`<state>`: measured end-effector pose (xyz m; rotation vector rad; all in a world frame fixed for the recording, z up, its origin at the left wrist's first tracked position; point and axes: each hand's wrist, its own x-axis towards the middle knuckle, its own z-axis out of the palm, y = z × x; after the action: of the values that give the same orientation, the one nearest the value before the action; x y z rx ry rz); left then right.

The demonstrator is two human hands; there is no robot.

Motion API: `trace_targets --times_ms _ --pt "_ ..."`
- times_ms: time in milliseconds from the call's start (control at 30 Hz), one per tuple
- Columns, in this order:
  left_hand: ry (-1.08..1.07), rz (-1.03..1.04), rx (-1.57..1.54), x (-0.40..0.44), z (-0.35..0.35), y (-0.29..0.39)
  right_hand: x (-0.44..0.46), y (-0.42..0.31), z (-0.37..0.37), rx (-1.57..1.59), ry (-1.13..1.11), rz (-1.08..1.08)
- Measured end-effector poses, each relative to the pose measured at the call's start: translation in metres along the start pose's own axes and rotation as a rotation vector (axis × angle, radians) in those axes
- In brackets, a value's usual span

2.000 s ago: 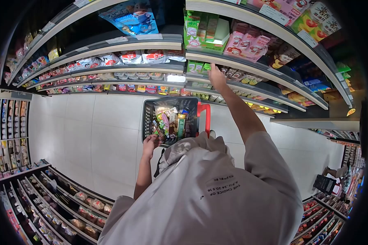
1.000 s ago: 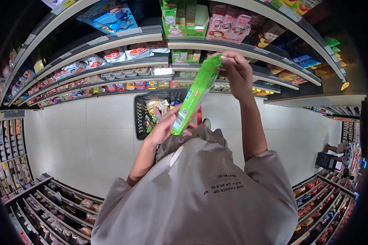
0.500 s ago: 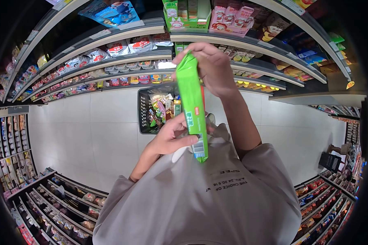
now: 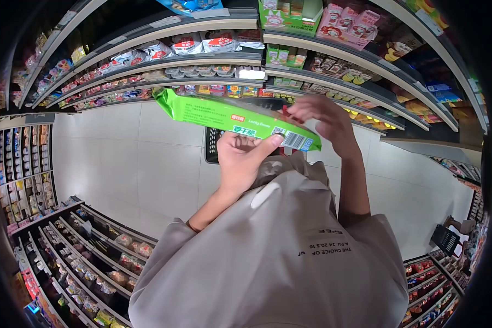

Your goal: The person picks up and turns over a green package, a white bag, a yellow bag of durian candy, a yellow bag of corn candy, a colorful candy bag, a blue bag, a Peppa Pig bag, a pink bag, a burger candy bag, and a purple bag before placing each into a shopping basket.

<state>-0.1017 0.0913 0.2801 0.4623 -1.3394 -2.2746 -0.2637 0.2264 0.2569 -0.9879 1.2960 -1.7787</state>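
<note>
A long bright green snack packet (image 4: 202,113) lies nearly level in front of my chest, its barcode end to the right. My left hand (image 4: 239,161) is closed on its lower edge, the thumb pressed on the face beside the barcode. Close to the packet's right end is my right hand (image 4: 331,123), fingers stretched out and a little blurred; whether they touch the packet I cannot tell. Behind the packet, a black shopping basket (image 4: 211,148) stands on the floor, mostly hidden.
Shelves of packaged snacks curve across the front, with a green display box (image 4: 291,19) and a pink display box (image 4: 349,26) high up. More racks (image 4: 87,257) flank me at the lower left and right. A dark crate (image 4: 445,239) stands far right on the tiled floor (image 4: 169,153).
The green packet has swung from upright to nearly level, its top end now pointing left. My right hand has let go of that end and moved to the right and down.
</note>
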Motion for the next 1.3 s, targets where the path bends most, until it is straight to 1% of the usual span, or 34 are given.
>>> trace_targets --times_ms 67,100,167,333,400,433,600,733,833,933,1000,1033,1100,1133,1167,1233,1267,1300 --pt "0.053 0.031 -0.071 0.001 0.007 -0.004 -0.018 0.009 -0.006 -0.172 0.047 -0.008" --pt "0.056 0.03 -0.066 0.0 0.009 -0.003 -0.026 0.012 -0.005 -0.166 0.046 -0.007" --pt "0.042 -0.028 -0.035 -0.001 0.012 -0.002 -0.038 0.016 -0.004 0.023 0.16 0.018" --pt "-0.008 -0.078 0.032 -0.002 0.018 -0.002 -0.046 0.013 -0.008 -0.009 0.181 -0.012" --pt "-0.005 -0.089 0.051 -0.002 0.018 -0.002 -0.044 0.008 -0.004 -0.013 0.159 -0.091" --pt "-0.006 -0.09 0.053 -0.002 0.018 -0.001 -0.044 0.009 -0.003 -0.011 0.16 -0.091" --pt "0.013 -0.09 0.122 -0.003 0.019 0.0 -0.045 0.01 -0.004 -0.004 0.189 -0.083" --pt "0.017 -0.069 0.084 -0.003 0.017 -0.001 -0.042 0.011 -0.004 0.026 0.183 -0.077" --pt "0.008 -0.057 0.143 -0.003 0.015 -0.001 -0.039 0.011 -0.004 0.035 0.172 -0.065" --pt "0.015 -0.037 0.093 0.0 0.012 -0.003 -0.032 0.013 -0.003 0.027 0.15 -0.047" --pt "0.05 -0.01 0.043 0.003 0.004 -0.014 -0.023 0.018 0.001 0.0 0.201 0.043" --pt "0.048 -0.008 0.032 0.007 0.001 -0.02 -0.018 0.024 0.004 -0.011 0.2 0.045" --pt "0.218 -0.119 -0.121 0.019 -0.011 -0.035 -0.005 0.048 0.011 -0.188 0.164 0.206" --pt "0.225 -0.239 -0.145 0.022 -0.034 -0.048 -0.002 0.06 0.019 -0.196 0.151 0.298" --pt "0.289 -0.279 -0.198 0.023 -0.047 -0.053 0.002 0.072 0.028 -0.204 0.139 0.387" --pt "0.351 -0.449 -0.191 0.023 -0.087 -0.071 0.01 0.096 0.054 -0.361 0.078 0.406" --pt "0.35 -0.45 -0.198 0.019 -0.11 -0.085 0.012 0.109 0.066 -0.472 0.006 0.337" --pt "0.279 -0.585 -0.266 0.012 -0.135 -0.1 0.013 0.125 0.077 -0.582 -0.07 0.267"
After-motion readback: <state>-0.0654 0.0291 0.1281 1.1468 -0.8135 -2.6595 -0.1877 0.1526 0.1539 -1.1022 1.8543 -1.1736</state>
